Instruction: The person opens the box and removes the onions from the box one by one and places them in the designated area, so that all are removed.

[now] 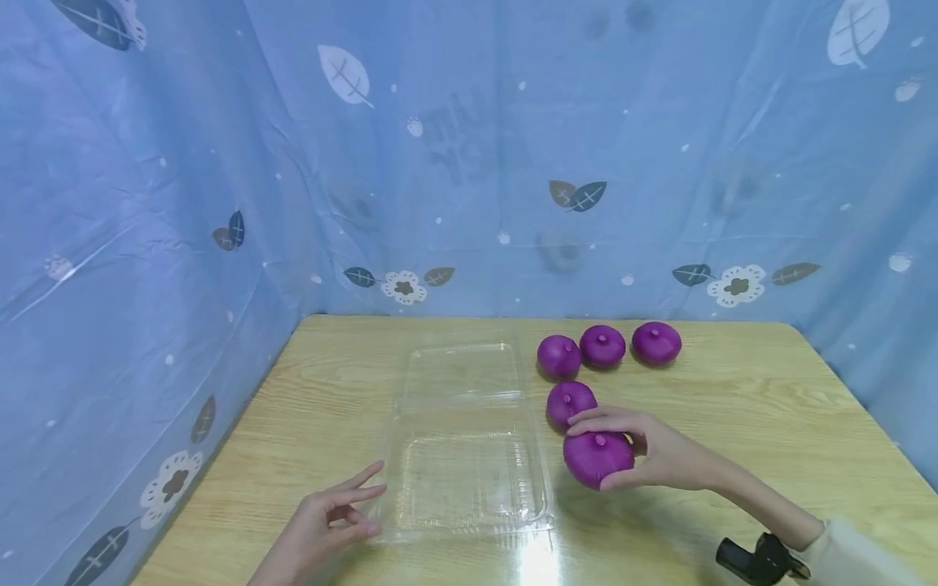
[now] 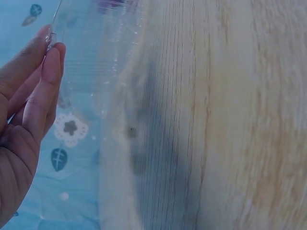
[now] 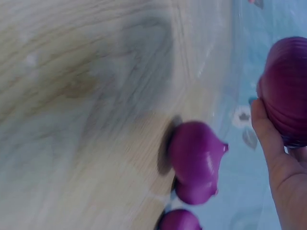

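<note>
A purple onion (image 1: 589, 461) with a short stem nub sits in my right hand (image 1: 663, 456), thumb and fingers gripping its sides. The right wrist view has the same onion (image 3: 288, 91) lifted above the table. My left hand (image 1: 322, 517) pinches the left rim of a clear plastic clamshell box (image 1: 392, 488), which lies unfolded in front of me. In the left wrist view, thumb and fingertips meet on the box's thin edge (image 2: 50, 40). Just behind the right hand, another purple onion (image 1: 567, 403) is partly covered by its fingers.
Farther back on the wooden table (image 1: 733, 391) stand three more purple onions, at left (image 1: 558, 356), middle (image 1: 602, 347) and right (image 1: 656, 343). The box's lid half (image 1: 462, 370) lies flat behind its base. A blue patterned curtain (image 1: 469, 163) hangs along the back and sides.
</note>
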Available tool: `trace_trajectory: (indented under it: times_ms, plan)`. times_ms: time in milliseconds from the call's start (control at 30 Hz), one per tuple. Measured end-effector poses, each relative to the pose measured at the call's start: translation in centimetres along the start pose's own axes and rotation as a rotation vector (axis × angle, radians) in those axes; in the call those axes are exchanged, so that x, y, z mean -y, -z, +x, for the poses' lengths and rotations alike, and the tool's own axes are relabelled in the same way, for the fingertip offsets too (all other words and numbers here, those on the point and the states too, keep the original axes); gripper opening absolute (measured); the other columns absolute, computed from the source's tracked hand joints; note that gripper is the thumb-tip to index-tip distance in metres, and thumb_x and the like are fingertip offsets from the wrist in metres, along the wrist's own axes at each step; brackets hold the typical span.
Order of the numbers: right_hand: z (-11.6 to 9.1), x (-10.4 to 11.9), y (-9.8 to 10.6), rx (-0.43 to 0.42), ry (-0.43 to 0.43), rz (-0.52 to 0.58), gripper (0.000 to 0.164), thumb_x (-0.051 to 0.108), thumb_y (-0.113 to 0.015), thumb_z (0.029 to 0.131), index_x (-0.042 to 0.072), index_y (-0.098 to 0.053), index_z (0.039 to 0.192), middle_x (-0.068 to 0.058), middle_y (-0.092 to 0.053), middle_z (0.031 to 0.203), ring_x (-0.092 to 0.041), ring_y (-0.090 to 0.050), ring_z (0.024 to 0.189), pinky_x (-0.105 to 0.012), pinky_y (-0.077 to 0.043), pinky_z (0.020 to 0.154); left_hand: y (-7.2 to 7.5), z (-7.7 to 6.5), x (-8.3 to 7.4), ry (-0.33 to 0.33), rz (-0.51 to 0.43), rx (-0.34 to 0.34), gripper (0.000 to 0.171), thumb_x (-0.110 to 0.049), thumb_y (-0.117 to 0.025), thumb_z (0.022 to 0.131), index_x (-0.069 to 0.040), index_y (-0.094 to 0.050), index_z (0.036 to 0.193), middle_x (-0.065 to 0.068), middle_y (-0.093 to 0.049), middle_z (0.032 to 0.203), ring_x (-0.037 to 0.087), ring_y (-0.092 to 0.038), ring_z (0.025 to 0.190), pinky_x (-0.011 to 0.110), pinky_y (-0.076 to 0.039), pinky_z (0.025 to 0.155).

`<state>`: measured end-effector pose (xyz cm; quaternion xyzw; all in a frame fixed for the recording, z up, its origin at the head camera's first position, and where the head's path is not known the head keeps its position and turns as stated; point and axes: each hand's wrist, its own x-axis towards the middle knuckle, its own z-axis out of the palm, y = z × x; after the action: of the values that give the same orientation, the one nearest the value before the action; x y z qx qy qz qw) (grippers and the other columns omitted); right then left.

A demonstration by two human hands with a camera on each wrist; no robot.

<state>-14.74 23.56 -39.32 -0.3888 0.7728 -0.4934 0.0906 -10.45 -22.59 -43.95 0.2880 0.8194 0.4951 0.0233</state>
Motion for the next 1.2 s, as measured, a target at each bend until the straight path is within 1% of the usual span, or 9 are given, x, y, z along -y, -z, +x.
trace_trajectory:
  times_ms: [100, 200, 300, 533, 700, 833, 933, 1033, 1200]
  plan:
    - [-1.1, 0.1, 0.2, 0.002, 0.015, 0.031, 0.056, 0.003, -0.073, 0.084, 0.008, -0.051, 0.135, -0.009, -0.048, 0.14, -0.009, -0.049, 0.122, -0.035, -0.057, 0.084, 0.2, -0.1, 0.0, 0.002, 0.003, -0.002, 0.042, -0.01, -0.071, 0.085, 0.01, -0.059, 0.119, -0.012, -0.041, 0.145, 0.009, -0.065, 0.069, 0.024, -0.057, 0.072]
    - [-1.8, 0.1, 0.5, 0.032, -0.001, 0.105, 0.058, -0.003, -0.068, 0.086, 0.003, -0.045, 0.139, -0.01, -0.043, 0.143, -0.013, -0.05, 0.122, -0.036, -0.056, 0.087, 0.5, -0.2, -0.1, 0.006, -0.013, 0.002, 0.043, -0.009, -0.071, 0.085, 0.012, -0.058, 0.12, -0.021, -0.039, 0.144, 0.01, -0.066, 0.07, 0.023, -0.057, 0.074]
    - [-2.2, 0.0, 1.1, 0.042, -0.02, 0.123, 0.059, -0.005, -0.065, 0.087, 0.002, -0.041, 0.14, -0.011, -0.04, 0.144, -0.013, -0.049, 0.124, -0.036, -0.054, 0.089, 0.9, -0.2, -0.1, 0.003, -0.04, 0.01, 0.044, -0.007, -0.07, 0.085, 0.013, -0.056, 0.121, -0.024, -0.037, 0.144, 0.012, -0.066, 0.071, 0.021, -0.057, 0.076]
    - [-2.8, -1.0, 2.5, 0.007, -0.039, 0.047, 0.059, -0.001, -0.068, 0.086, 0.004, -0.044, 0.14, -0.016, -0.041, 0.142, -0.012, -0.051, 0.121, -0.034, -0.055, 0.088, 1.3, 0.4, -0.2, -0.043, -0.031, -0.008, 0.042, -0.003, -0.072, 0.081, 0.014, -0.058, 0.117, -0.017, -0.04, 0.143, 0.013, -0.066, 0.068, 0.021, -0.057, 0.072]
    - [-3.4, -2.5, 3.4, -0.04, -0.092, 0.018, 0.061, 0.002, -0.072, 0.084, 0.004, -0.045, 0.14, -0.013, -0.042, 0.145, -0.007, -0.049, 0.123, -0.03, -0.053, 0.091, 1.2, 0.6, -0.2, -0.025, -0.005, 0.003, 0.042, -0.007, -0.073, 0.082, 0.012, -0.059, 0.117, 0.003, -0.043, 0.145, 0.013, -0.065, 0.068, 0.022, -0.057, 0.069]
    - [-3.5, -3.7, 4.0, -0.084, -0.132, -0.018, 0.064, 0.006, -0.074, 0.083, 0.004, -0.045, 0.14, -0.018, -0.042, 0.144, 0.0, -0.042, 0.128, -0.023, -0.048, 0.096, 1.0, 0.6, -0.2, -0.002, -0.011, 0.024, 0.042, -0.009, -0.072, 0.084, 0.012, -0.059, 0.118, 0.014, -0.043, 0.144, 0.015, -0.066, 0.069, 0.023, -0.057, 0.069]
    - [-3.5, -4.7, 4.5, -0.102, -0.166, -0.005, 0.068, 0.007, -0.075, 0.082, 0.003, -0.043, 0.141, -0.021, -0.042, 0.144, 0.002, -0.041, 0.127, -0.02, -0.046, 0.096, 0.9, 0.5, -0.1, 0.004, -0.022, 0.033, 0.042, -0.009, -0.071, 0.084, 0.013, -0.059, 0.119, 0.012, -0.043, 0.145, 0.015, -0.066, 0.069, 0.023, -0.057, 0.07]
    - [-3.2, -5.8, 5.1, -0.119, -0.191, 0.021, 0.07, 0.007, -0.076, 0.081, 0.001, -0.042, 0.142, -0.02, -0.044, 0.142, 0.001, -0.043, 0.125, -0.019, -0.046, 0.095, 1.0, 0.5, -0.1, 0.006, -0.035, 0.038, 0.043, -0.008, -0.071, 0.084, 0.014, -0.058, 0.118, 0.007, -0.042, 0.146, 0.016, -0.067, 0.069, 0.024, -0.058, 0.07]
    - [-2.7, -7.5, 6.2, -0.151, -0.24, 0.01, 0.071, 0.009, -0.078, 0.079, 0.004, -0.044, 0.141, -0.018, -0.048, 0.141, 0.002, -0.045, 0.123, -0.015, -0.043, 0.095, 1.0, 0.5, 0.1, 0.004, -0.05, 0.048, 0.043, -0.008, -0.071, 0.084, 0.015, -0.057, 0.118, -0.001, -0.04, 0.147, 0.016, -0.067, 0.069, 0.024, -0.058, 0.072]
